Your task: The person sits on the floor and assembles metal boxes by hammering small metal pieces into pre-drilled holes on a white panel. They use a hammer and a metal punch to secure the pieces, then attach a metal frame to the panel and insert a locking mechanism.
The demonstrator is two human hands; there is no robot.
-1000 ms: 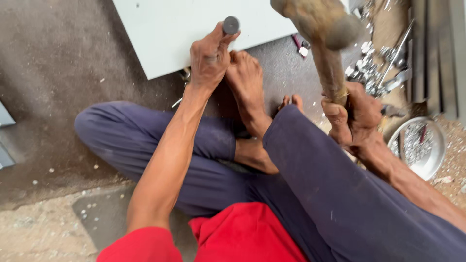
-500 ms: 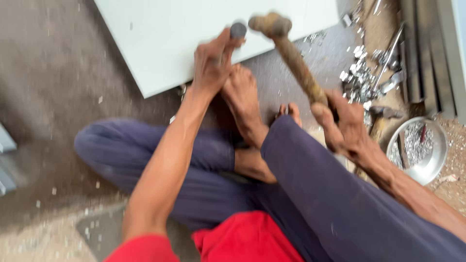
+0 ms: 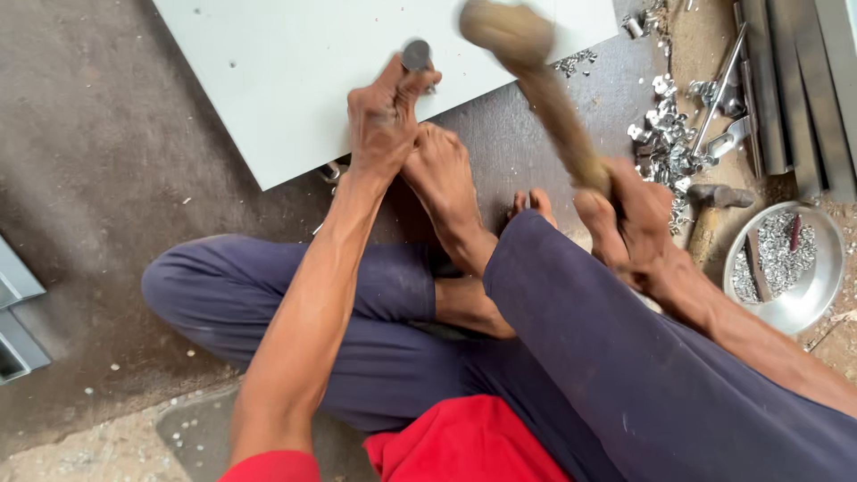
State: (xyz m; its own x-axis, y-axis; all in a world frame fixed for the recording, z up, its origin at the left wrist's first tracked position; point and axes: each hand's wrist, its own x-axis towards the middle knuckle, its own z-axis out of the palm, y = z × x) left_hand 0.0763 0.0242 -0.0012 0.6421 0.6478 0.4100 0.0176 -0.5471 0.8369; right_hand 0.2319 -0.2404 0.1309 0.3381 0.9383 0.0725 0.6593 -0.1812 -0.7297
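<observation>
Two hands: both busy, person sits on the floor, legs folded, bare feet forward.
Left hand (image 3: 384, 120): upper centre of frame, fingers closed round a metal punch (image 3: 416, 55), round dark head showing above the fingers; the punch's tip stands on the sheet.
Right hand (image 3: 629, 219): right of centre, fist closed tight on the wooden handle of a hammer (image 3: 536, 80).
Hammer: handle runs up-left from the fist; head blurred at top centre, just right of the punch head, looks near it but contact cannot be told.
Sheet: pale flat metal sheet (image 3: 295, 71) fills the upper left and top centre, lies on the dark floor (image 3: 98, 152); small holes in it.
Foot: bare foot (image 3: 446, 192) just below the left hand, toes at the sheet's edge.
Right side: pile of small shiny metal bits (image 3: 665, 143) on the floor, a second hammer (image 3: 705, 214) lying beside it, round steel bowl (image 3: 786, 268) with bits inside at right edge.
Top right: grey metal strips (image 3: 790, 80) lying side by side.
Clothes: dark blue trousers, red shirt at bottom.
</observation>
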